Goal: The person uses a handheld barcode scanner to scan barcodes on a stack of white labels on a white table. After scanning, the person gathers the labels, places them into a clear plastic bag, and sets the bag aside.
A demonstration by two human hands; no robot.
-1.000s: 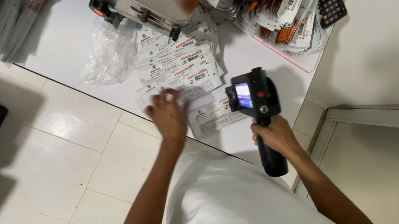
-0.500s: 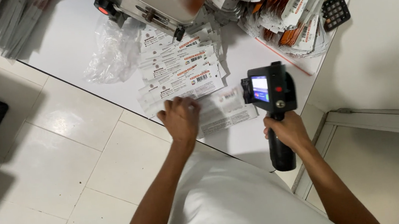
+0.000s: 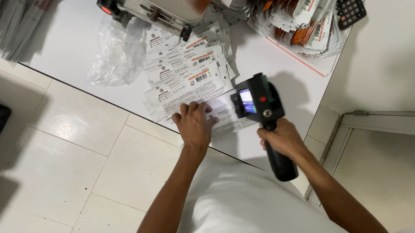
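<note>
Left hand (image 3: pixel 194 124) presses flat, open, on white printed paper packet (image 3: pixel 223 114). Right hand (image 3: pixel 282 139) grips black handheld printer (image 3: pixel 258 101). Risk: packet shifting under light pressure, smearing print.

l hand (image 3: pixel 194 124) flat, fingers spread; r hand (image 3: pixel 282 139) fist-closed grip, both forearms extended

White flat packets with orange bands (image 3: pixel 183 78) lie fanned in a row on the bench (image 3: pixel 274 69). A heap of white-and-orange packets (image 3: pixel 298 6) sits beyond. A handheld device's small screen (image 3: pixel 247 101) glows blue.
</note>
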